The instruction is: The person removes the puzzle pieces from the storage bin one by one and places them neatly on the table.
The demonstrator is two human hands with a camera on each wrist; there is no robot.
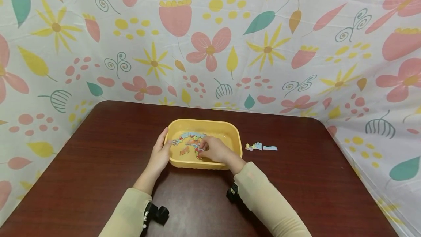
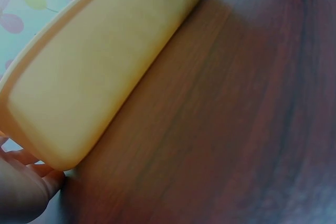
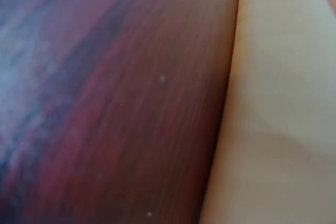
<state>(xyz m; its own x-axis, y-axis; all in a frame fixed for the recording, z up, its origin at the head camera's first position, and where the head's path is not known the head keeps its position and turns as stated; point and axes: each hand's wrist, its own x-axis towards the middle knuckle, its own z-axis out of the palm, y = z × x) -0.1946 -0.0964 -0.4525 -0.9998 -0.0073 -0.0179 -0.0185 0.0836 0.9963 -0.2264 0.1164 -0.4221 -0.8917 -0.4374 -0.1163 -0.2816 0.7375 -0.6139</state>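
Observation:
A yellow plastic basin (image 1: 205,164) stands on the table with several colourful flat puzzle pieces (image 1: 193,135) on its bottom. My left hand (image 1: 160,153) grips the basin's left end, thumb over the rim and fingers along the outside wall. In the left wrist view, the fingers of the left hand (image 2: 26,182) sit against the basin's corner. Reaching over the front rim, my right hand (image 1: 215,150) pinches a multicoloured puzzle piece (image 1: 198,151) among the others. A small orange piece (image 1: 184,151) lies apart from them, nearer the left hand.
Right of the basin, a blue-and-yellow puzzle piece (image 1: 254,146) and a narrow light-blue piece (image 1: 270,148) lie on the dark wooden table (image 1: 296,178). Behind the table hangs a flower-patterned cloth (image 1: 210,21). The right wrist view holds only table and the basin's outer wall (image 3: 278,108).

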